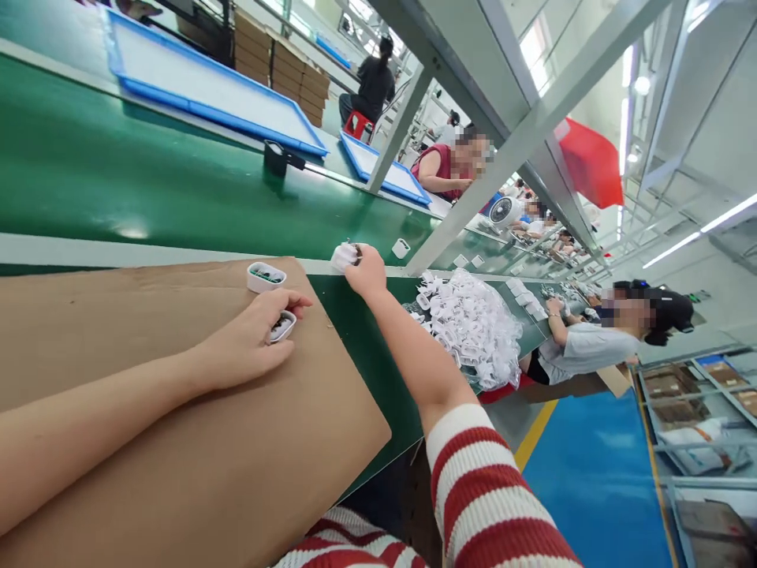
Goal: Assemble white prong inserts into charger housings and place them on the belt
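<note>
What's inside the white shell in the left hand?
Something dark shows inside the open white shell, too small to identify. The left hand covers part of the shell, so whatever sits behind the fingers cannot be seen.

Case (266, 276) on cardboard (266, 446), parts heap (467, 327) right of both.

Count, relative to the cardboard sheet (236, 465): you had one left hand (254, 339) over it and one right hand (367, 272) past its right edge. Two white housings (266, 278) sat on it. Past its far right corner you had three separate white pieces (400, 248) and one heap of white parts (467, 323), individual count not possible. Beyond its far edge: one black device (275, 158), at least two blue-rimmed trays (213, 83).
</note>
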Motion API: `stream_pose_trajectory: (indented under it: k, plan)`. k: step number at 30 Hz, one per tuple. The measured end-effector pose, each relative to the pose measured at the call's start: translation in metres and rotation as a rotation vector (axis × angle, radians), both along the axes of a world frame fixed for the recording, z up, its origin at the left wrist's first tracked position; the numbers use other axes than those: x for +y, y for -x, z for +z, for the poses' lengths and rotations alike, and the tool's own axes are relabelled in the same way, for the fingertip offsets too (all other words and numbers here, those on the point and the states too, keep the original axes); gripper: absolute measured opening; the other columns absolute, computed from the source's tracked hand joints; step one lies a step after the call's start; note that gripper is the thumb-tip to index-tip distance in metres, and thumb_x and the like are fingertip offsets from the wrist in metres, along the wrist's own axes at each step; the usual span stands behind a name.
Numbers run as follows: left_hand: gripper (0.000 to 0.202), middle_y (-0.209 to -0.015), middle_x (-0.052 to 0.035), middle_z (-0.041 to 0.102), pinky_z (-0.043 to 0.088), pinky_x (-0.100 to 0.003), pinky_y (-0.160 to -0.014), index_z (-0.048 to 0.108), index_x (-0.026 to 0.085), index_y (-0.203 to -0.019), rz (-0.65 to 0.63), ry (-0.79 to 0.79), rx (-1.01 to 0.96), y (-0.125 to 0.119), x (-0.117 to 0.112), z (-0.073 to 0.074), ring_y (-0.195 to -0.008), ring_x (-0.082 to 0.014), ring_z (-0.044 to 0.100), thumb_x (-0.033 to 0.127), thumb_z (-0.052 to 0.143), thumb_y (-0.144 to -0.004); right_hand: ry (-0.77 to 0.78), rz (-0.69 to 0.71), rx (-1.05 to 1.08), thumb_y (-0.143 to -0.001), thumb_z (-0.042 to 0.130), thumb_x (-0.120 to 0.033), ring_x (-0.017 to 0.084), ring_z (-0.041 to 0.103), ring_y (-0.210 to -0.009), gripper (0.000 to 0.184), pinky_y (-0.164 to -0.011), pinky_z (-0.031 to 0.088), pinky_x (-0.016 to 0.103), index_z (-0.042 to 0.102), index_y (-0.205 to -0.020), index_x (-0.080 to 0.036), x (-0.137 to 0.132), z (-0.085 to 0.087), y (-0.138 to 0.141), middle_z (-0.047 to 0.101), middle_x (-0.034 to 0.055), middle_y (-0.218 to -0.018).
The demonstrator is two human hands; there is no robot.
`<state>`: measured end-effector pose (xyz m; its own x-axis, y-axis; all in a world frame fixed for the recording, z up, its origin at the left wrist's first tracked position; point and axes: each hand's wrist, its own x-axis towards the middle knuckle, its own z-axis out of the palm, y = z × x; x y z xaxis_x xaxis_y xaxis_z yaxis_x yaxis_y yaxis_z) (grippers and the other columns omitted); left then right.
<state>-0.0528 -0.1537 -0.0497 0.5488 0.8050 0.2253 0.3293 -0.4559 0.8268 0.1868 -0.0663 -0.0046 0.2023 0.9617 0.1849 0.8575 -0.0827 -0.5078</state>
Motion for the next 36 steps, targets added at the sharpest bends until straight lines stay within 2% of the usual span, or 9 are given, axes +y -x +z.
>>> stream_pose_trajectory:
  k: [7,11,12,16,20,25,28,31,36]
  plan:
    - [0.054,-0.126,-0.0115,0.06,0.049,-0.051,-0.114,0.049,0.022,-0.136,0.068,-0.106,-0.009,-0.001,0.014,-0.027,-0.128,-0.0335,0.054,0.05,0.05,-0.089,0.119,-0.082,-0.103,-0.096,0.068,-0.018,0.03,0.067,-0.134,0.054,-0.112,0.055,0.037,0.06,-0.149,-0.017,0.034,0.005,0.001,0.07,0.012,-0.146]
    - [0.073,-0.137,-0.0132,0.055,0.057,-0.049,-0.104,0.041,0.023,-0.146,-0.007,0.077,-0.02,-0.002,0.012,-0.023,-0.126,-0.0335,0.057,0.047,0.055,-0.078,0.149,-0.092,-0.385,-0.102,0.065,-0.031,0.023,0.061,-0.142,0.054,-0.117,0.047,0.033,0.056,-0.154,-0.022,-0.002,0.022,-0.029,0.068,0.0087,-0.152]
    - [0.075,-0.141,-0.0143,0.053,0.057,-0.049,-0.104,0.039,0.023,-0.148,-0.029,0.117,-0.014,-0.002,0.011,-0.02,-0.125,-0.033,0.058,0.046,0.055,-0.078,0.196,-0.142,-0.502,-0.103,0.061,-0.03,0.023,0.062,-0.139,0.046,-0.115,0.048,0.033,0.061,-0.149,-0.026,-0.016,0.027,-0.04,0.071,0.0076,-0.148]
    - [0.074,-0.145,-0.0171,0.053,0.051,-0.053,-0.116,0.035,0.02,-0.149,-0.023,0.146,-0.023,-0.006,0.009,-0.011,-0.129,-0.0329,0.059,0.054,0.055,-0.086,0.27,-0.285,-0.602,-0.094,0.068,-0.02,0.041,0.058,-0.139,0.023,-0.117,0.04,0.056,0.076,-0.114,-0.012,-0.065,0.037,-0.083,0.073,0.0264,-0.131]
    - [0.085,-0.141,-0.0139,0.058,0.053,-0.051,-0.114,0.042,0.021,-0.147,0.05,0.148,-0.078,-0.01,0.006,-0.01,-0.127,-0.034,0.061,0.064,0.069,-0.079,0.264,-0.31,-0.556,-0.087,0.069,-0.013,0.038,0.06,-0.134,0.009,-0.116,0.04,0.054,0.074,-0.094,-0.015,-0.088,0.037,-0.101,0.073,0.0226,-0.123]
    - [0.063,-0.128,-0.012,0.066,0.058,-0.046,-0.102,0.061,0.021,-0.13,0.058,0.091,-0.057,-0.006,0.007,-0.006,-0.111,-0.0318,0.065,0.06,0.068,-0.081,0.153,-0.176,-0.367,-0.1,0.056,-0.029,0.024,0.068,-0.11,0.015,-0.1,0.054,0.041,0.066,-0.105,-0.019,-0.088,0.036,-0.073,0.074,0.0119,-0.118]
    - [0.056,-0.116,-0.0122,0.069,0.058,-0.043,-0.094,0.069,0.021,-0.11,0.057,0.035,0.013,-0.004,0.011,-0.001,-0.108,-0.0331,0.065,0.066,0.073,-0.076,0.156,0.022,0.064,-0.103,0.054,-0.042,0.017,0.068,-0.08,0.02,-0.073,0.058,0.03,0.059,-0.106,-0.024,-0.087,0.031,-0.035,0.074,0.0012,-0.094]
    - [0.056,-0.111,-0.0115,0.071,0.057,-0.043,-0.097,0.07,0.021,-0.106,0.087,-0.026,0.002,-0.005,0.012,-0.003,-0.108,-0.0335,0.063,0.066,0.073,-0.073,0.215,0.253,0.625,-0.088,0.074,-0.058,0.013,0.059,-0.067,0.037,-0.06,0.051,0.024,0.059,-0.096,-0.025,-0.09,0.025,0.0,0.065,-0.0038,-0.078]
    - [0.045,-0.102,-0.0098,0.071,0.056,-0.039,-0.087,0.07,0.021,-0.103,0.075,-0.061,-0.042,-0.007,0.014,-0.013,-0.098,-0.0302,0.064,0.059,0.061,-0.081,0.397,0.367,1.021,-0.072,0.087,-0.064,0.012,0.054,-0.068,0.049,-0.06,0.048,0.025,0.071,-0.088,-0.021,-0.096,0.02,0.021,0.066,0.0003,-0.081]
